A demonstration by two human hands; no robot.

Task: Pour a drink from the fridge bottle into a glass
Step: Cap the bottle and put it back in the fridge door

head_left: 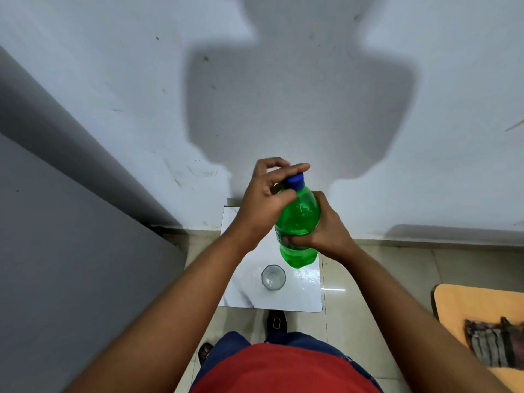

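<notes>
A green plastic bottle (297,222) with a blue cap (295,181) is held upright in the air above a small white marble-look table (246,296). My right hand (326,231) is wrapped around the bottle's middle. My left hand (266,199) is over the top, with thumb and fingers pinched on the cap. A clear, faceted glass (273,277) stands upright on the table just below and in front of the bottle; it looks empty.
A grey fridge side (71,236) fills the left. A white wall (283,95) rises right behind the table. An orange surface (476,307) with a folded striped cloth (493,344) lies at the right. Tiled floor surrounds the table.
</notes>
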